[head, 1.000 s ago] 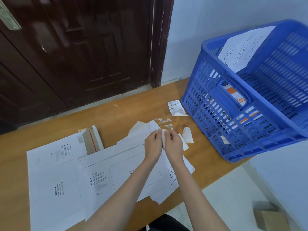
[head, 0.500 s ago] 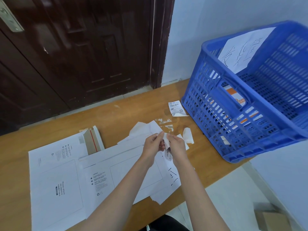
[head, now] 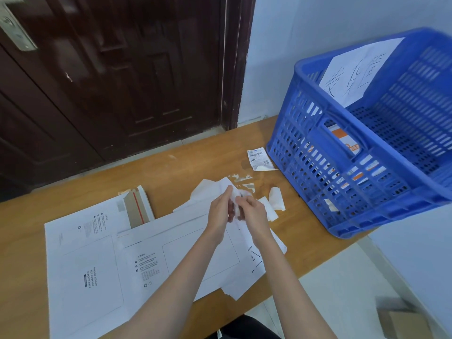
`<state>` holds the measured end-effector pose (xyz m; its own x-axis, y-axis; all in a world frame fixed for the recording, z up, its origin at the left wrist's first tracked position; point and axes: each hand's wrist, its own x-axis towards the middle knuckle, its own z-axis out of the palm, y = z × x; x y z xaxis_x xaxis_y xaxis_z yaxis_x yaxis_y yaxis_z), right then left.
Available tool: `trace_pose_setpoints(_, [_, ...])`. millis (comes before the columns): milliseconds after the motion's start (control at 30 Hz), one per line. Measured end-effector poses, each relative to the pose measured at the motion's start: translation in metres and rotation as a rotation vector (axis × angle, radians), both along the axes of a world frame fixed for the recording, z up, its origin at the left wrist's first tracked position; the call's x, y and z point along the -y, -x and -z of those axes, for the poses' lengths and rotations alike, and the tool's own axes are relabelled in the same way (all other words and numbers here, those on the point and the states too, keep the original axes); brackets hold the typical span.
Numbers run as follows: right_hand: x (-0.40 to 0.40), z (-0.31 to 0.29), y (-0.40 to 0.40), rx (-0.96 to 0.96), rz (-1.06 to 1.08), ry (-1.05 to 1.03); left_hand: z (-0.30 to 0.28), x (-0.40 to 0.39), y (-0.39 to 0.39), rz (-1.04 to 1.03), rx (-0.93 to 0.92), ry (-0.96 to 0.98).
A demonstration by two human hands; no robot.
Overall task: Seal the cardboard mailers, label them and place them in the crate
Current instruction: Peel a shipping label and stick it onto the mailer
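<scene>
Two white cardboard mailers lie flat on the wooden table: one [head: 83,260] at the left with its flap [head: 138,209] open, showing a red strip, and one [head: 176,250] in the middle under my forearms. Above the middle mailer my left hand [head: 220,212] and my right hand [head: 252,212] meet, both pinching a small white label [head: 235,199] between their fingertips. The blue plastic crate [head: 342,182] stands at the right end of the table, with mailers visible inside through its slats.
A printed shipping label [head: 258,158] lies beside the crate. White backing scraps [head: 275,203] are scattered near my hands. A sheet with handwriting [head: 357,69] hangs on the crate's wall. A dark door [head: 122,69] stands behind the table; a small box [head: 403,321] sits on the floor.
My hands stay together above the middle mailer, working the small label between the fingers; it has been peeled a little apart. The mailers and crate have not moved.
</scene>
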<state>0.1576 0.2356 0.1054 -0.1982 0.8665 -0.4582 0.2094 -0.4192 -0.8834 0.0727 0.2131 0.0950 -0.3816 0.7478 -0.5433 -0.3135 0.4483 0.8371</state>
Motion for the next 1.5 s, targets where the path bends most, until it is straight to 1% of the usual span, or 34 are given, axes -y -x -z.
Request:
trace_pose_setpoints(67, [0.000, 0.002, 0.001, 0.092, 0.013, -0.096, 0.000, 0.002, -0.002, 0.023, -0.140, -0.038])
trace_pose_setpoints(167, [0.000, 0.006, 0.001, 0.173, 0.002, -0.161, 0.003, 0.006, -0.006, 0.063, -0.385, -0.100])
trace_pose_setpoints(233, [0.002, 0.006, 0.001, 0.193, -0.016, -0.183, 0.005, 0.005, -0.008, 0.072, -0.450, -0.112])
trace_pose_setpoints(267, [0.003, 0.006, 0.002, 0.191, -0.018, -0.184, 0.005, 0.004, -0.008, 0.077, -0.439, -0.106])
trace_pose_setpoints(333, [0.002, 0.008, 0.002, 0.152, -0.018, -0.137, 0.002, 0.002, -0.007, 0.088, -0.318, -0.076])
trace_pose_setpoints(400, [-0.001, 0.009, 0.003, 0.077, -0.014, -0.037, 0.000, 0.001, -0.005, 0.103, -0.160, -0.043])
trace_pose_setpoints(467, [-0.004, 0.011, 0.001, -0.031, 0.014, 0.079, -0.005, 0.002, -0.002, 0.099, -0.008, -0.044])
trace_pose_setpoints(533, [-0.008, 0.014, -0.003, -0.178, 0.051, 0.198, -0.009, 0.005, 0.001, 0.102, 0.148, -0.076])
trace_pose_setpoints(600, [-0.010, 0.014, -0.005, -0.273, 0.072, 0.287, -0.011, 0.007, 0.004, 0.099, 0.236, -0.074])
trace_pose_setpoints(633, [-0.010, 0.013, -0.005, -0.252, 0.087, 0.305, -0.012, 0.007, 0.004, 0.089, 0.247, -0.052])
trace_pose_setpoints(700, [-0.009, 0.010, -0.001, -0.144, 0.139, 0.294, -0.010, 0.005, 0.001, 0.079, 0.171, 0.004])
trace_pose_setpoints(767, [-0.009, 0.007, 0.004, -0.022, 0.155, 0.253, -0.008, 0.004, -0.002, 0.110, 0.046, 0.037])
trace_pose_setpoints(800, [-0.009, 0.007, 0.007, 0.058, 0.131, 0.201, -0.007, 0.004, -0.003, 0.135, -0.007, 0.040])
trace_pose_setpoints(867, [-0.007, 0.010, 0.009, 0.257, 0.071, 0.026, -0.009, 0.005, -0.004, 0.181, -0.070, 0.039])
trace_pose_setpoints(933, [-0.002, 0.011, 0.011, 0.378, 0.054, -0.149, -0.010, 0.004, -0.008, 0.170, -0.110, 0.054])
trace_pose_setpoints(1000, [0.004, 0.011, 0.014, 0.430, 0.056, -0.252, -0.013, 0.002, -0.013, 0.093, -0.178, 0.071])
trace_pose_setpoints(1067, [0.007, 0.011, 0.016, 0.449, 0.062, -0.306, -0.013, 0.001, -0.016, 0.071, -0.322, 0.068])
trace_pose_setpoints(1100, [0.007, 0.012, 0.016, 0.439, 0.070, -0.308, -0.012, 0.001, -0.017, 0.060, -0.375, 0.058])
trace_pose_setpoints(1167, [0.006, 0.015, 0.014, 0.359, 0.103, -0.262, -0.010, -0.001, -0.016, 0.040, -0.403, 0.041])
trace_pose_setpoints(1233, [0.002, 0.014, 0.016, 0.217, 0.161, -0.151, -0.006, -0.004, -0.015, -0.004, -0.357, 0.045])
trace_pose_setpoints(1300, [0.000, 0.013, 0.017, 0.109, 0.221, -0.034, -0.005, -0.007, -0.015, -0.056, -0.213, 0.072])
trace_pose_setpoints(1367, [0.000, 0.012, 0.016, 0.053, 0.253, 0.047, -0.005, -0.009, -0.014, -0.074, -0.068, 0.115])
trace_pose_setpoints(1500, [-0.006, 0.009, 0.007, -0.079, 0.203, 0.189, -0.007, -0.007, -0.004, -0.070, 0.154, 0.180])
